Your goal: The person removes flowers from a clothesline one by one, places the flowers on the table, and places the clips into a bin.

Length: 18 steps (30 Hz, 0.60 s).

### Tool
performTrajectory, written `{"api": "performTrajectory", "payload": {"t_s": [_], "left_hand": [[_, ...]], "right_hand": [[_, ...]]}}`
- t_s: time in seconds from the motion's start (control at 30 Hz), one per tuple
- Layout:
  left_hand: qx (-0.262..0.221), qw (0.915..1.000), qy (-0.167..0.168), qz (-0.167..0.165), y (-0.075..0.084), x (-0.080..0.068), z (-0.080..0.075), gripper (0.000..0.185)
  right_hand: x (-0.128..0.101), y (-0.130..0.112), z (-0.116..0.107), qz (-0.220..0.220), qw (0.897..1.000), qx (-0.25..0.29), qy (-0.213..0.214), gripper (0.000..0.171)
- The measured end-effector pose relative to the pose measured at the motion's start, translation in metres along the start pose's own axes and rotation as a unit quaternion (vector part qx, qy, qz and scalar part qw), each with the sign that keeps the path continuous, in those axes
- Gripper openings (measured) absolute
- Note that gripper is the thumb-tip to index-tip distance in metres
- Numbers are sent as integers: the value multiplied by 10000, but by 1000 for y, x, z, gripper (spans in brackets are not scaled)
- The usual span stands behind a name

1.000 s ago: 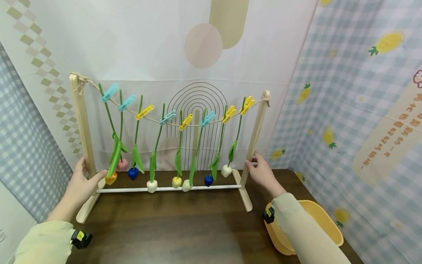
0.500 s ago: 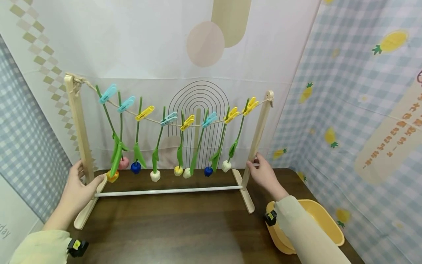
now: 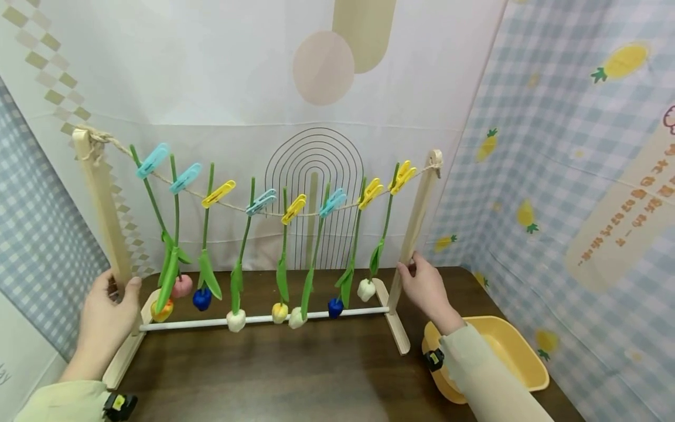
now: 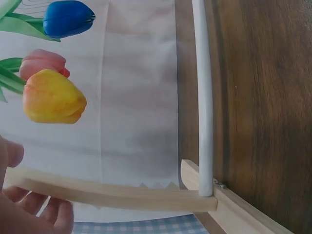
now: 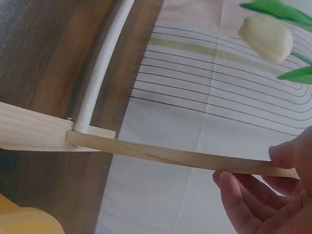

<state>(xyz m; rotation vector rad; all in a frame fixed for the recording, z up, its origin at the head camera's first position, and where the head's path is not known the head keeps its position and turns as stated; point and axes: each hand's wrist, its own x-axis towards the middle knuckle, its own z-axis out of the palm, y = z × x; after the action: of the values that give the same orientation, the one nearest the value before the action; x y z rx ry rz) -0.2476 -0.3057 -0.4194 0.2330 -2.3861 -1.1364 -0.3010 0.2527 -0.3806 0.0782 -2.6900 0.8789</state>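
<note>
Both hands grip a wooden rack (image 3: pixel 263 319): left hand (image 3: pixel 108 310) curled round the left post (image 3: pixel 102 205), right hand (image 3: pixel 424 287) pinching the right post (image 3: pixel 419 214). It stands near the tabletop's (image 3: pixel 274 375) far edge, bare wood before it. Eight tulips (image 3: pixel 203 296) hang from eight pegs (image 3: pixel 218 193), four blue, four yellow. A yellow basin (image 3: pixel 508 357) sits at the near right corner.

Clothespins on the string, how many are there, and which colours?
8, none seemingly hidden. Left to right: blue plastic clothespins and, yellow, blue, yellow, blue, then yellow and nearest the right post.
</note>
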Motion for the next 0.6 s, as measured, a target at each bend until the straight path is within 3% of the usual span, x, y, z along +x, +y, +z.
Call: {"api": "performTrajectory", "payload": {"t_s": [0.1, 0.23, 0.6], "left_hand": [[-12, 9999, 81, -58, -1, 7, 5, 54], [104, 9995, 291, 55, -5, 5, 3, 40], [481, 9972, 543, 171, -11, 2, -3, 36]], "right_hand": [[2, -1, 0, 74, 9997, -209, 55, 20], [1, -6, 1, 25, 9993, -351, 94, 22], [-10, -11, 3, 72, 9974, -605, 373, 16]]}}
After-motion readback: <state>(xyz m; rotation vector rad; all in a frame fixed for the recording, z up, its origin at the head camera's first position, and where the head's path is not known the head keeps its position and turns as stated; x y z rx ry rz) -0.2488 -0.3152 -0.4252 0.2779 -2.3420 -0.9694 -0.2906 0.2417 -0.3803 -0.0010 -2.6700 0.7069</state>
